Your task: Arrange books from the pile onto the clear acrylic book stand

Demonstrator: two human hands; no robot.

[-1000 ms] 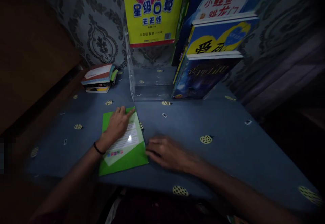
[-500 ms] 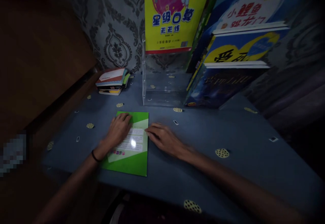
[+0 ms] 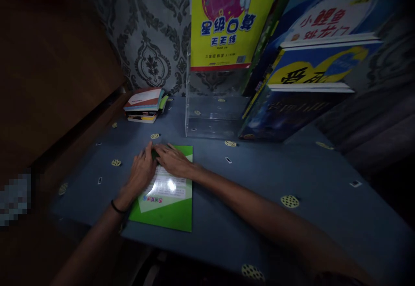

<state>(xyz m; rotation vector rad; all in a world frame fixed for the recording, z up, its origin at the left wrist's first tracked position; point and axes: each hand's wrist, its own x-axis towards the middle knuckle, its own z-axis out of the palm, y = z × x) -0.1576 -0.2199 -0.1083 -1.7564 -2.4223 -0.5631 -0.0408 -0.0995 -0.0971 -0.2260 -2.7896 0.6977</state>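
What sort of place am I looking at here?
Probably a study corner in a home: a table with a pineapple-patterned blue cover, a clear stand holding upright books, and damask-patterned wall covering behind.

A home study corner: patterned wallpaper (image 3: 152, 63), printed tablecloth (image 3: 259, 173), yellow maths workbook (image 3: 227, 39).

The left hand (image 3: 141, 169) and right hand (image 3: 173, 160) hide the far left corner of the green book (image 3: 171, 221); its small print is unreadable. Near the far edge of the desk (image 3: 259, 165), the top of the yellow book (image 3: 223, 55) is cut off, and the title of the dark blue book (image 3: 288, 119) is blurred.
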